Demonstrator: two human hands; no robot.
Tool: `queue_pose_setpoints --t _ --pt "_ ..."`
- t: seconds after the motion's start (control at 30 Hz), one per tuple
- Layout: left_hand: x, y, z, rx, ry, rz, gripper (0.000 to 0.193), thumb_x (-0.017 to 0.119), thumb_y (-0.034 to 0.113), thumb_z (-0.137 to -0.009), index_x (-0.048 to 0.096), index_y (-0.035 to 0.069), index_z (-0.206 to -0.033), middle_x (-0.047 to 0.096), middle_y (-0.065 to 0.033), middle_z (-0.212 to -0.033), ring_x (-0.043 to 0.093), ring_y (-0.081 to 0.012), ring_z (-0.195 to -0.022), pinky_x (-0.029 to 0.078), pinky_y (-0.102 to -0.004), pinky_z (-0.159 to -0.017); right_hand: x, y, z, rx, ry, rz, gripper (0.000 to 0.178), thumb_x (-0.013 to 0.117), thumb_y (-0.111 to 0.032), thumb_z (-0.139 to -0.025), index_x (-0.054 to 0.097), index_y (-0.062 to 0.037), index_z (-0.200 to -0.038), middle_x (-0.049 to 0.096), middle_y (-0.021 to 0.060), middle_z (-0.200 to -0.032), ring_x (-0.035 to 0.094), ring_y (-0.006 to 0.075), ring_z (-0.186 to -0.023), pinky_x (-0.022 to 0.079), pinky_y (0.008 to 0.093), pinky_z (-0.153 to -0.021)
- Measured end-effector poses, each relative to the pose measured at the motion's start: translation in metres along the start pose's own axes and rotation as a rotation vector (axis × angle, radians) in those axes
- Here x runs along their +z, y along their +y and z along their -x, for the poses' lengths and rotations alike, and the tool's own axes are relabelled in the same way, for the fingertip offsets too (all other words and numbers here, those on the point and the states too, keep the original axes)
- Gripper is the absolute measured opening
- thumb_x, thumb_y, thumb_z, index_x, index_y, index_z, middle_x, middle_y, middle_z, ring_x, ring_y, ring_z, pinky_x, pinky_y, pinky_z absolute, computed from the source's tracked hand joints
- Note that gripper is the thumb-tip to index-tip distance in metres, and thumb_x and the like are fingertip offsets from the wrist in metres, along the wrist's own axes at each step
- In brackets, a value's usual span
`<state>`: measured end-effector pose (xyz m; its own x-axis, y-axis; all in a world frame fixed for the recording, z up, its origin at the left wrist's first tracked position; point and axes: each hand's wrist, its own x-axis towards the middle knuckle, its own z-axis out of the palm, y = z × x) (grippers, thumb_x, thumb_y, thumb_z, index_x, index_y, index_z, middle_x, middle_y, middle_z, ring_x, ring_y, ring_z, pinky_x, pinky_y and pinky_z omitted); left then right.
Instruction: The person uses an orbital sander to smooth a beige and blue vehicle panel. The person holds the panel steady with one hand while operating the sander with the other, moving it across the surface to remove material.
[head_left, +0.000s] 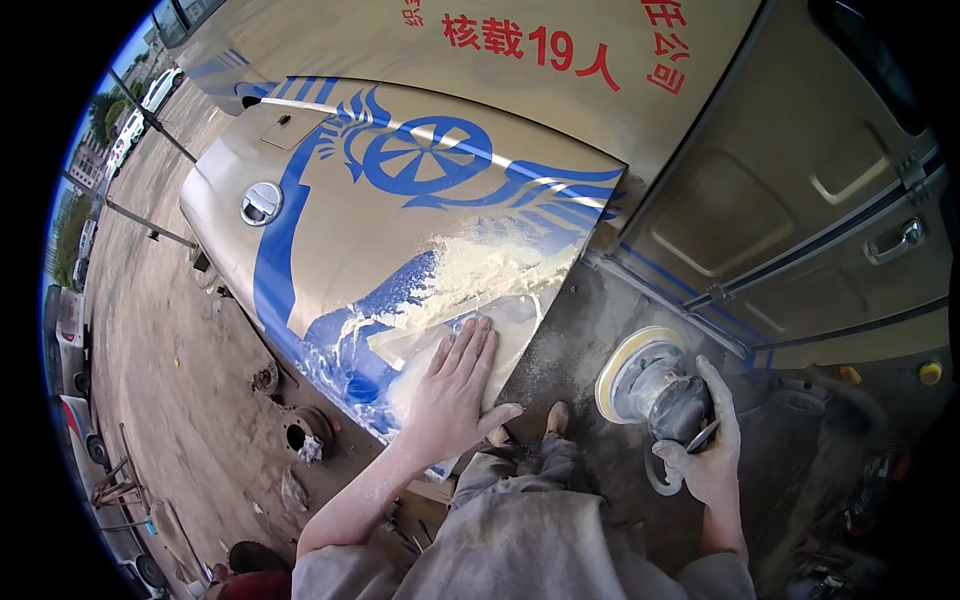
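Note:
My left hand lies flat, fingers stretched out, on the dusty lower part of a beige vehicle panel with blue stripes and a blue wheel emblem. Pale sanding dust is heaped just beyond my fingertips and smeared around the bare, sanded patch. Off to the right, clear of the panel, my right hand grips a round disc sander. The sander's pale pad, edged in yellow, is tilted up toward the left. A dark lever shows by my right palm.
Behind the panel stands a beige van body with red lettering, and its door with a handle is at right. A rusty wheel hub and scraps lie on the dirt ground at left. Parked vehicles line the far left. My shoes are below the panel.

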<state>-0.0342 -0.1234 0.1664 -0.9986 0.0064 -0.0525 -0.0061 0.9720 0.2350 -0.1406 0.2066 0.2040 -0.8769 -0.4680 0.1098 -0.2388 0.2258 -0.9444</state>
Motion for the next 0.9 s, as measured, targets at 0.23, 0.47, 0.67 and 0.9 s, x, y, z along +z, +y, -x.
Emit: queue_pose_setpoints --t 0.23,0.47,0.67,0.9 --pt "0.003 -0.002 0.066 -0.036 -0.048 0.107 0.085 0.050 0.056 -0.098 0.032 -0.003 -0.157 0.029 -0.0207 -0.166 0.021 -0.0357 -0.157 0.018 -0.0521 -0.125 0.033 -0.025 -0.043 0.195 -0.292 0.173 0.099 0.093 -0.024 -0.072 0.043 -0.0080 -0.155 0.062 0.0110 -0.104 0.061 0.0214 -0.097 0.050 0.0369 -0.095" --pt "0.012 -0.044 0.082 -0.254 0.246 0.143 0.070 0.049 0.041 -0.099 0.041 -0.002 -0.154 0.039 -0.0187 -0.162 0.031 -0.0372 -0.153 0.017 -0.0534 -0.124 0.099 -0.060 -0.107 0.332 -0.616 0.359 0.091 0.088 -0.030 -0.079 0.042 -0.0149 -0.157 0.046 -0.0002 -0.076 0.048 0.0148 -0.072 0.044 0.0310 -0.073" --pt "0.020 -0.050 0.082 -0.229 0.285 0.201 0.067 0.055 0.036 -0.096 0.047 -0.002 -0.150 0.043 -0.0185 -0.160 0.035 -0.0360 -0.151 0.017 -0.0529 -0.124 0.135 -0.084 -0.135 0.306 -0.807 0.534 0.090 0.085 -0.022 -0.082 0.035 -0.0116 -0.157 0.046 0.0005 -0.073 0.048 0.0131 -0.069 0.042 0.0292 -0.068" --pt "0.024 -0.060 0.085 -0.188 0.276 0.285 0.069 0.059 0.033 -0.091 0.048 -0.004 -0.148 0.043 -0.0185 -0.159 0.035 -0.0360 -0.151 0.017 -0.0538 -0.124 0.153 -0.092 -0.139 0.435 -0.777 0.622 0.085 0.079 -0.035 -0.091 0.032 -0.0040 -0.153 0.052 0.0066 -0.071 0.051 0.0185 -0.066 0.044 0.0357 -0.065"
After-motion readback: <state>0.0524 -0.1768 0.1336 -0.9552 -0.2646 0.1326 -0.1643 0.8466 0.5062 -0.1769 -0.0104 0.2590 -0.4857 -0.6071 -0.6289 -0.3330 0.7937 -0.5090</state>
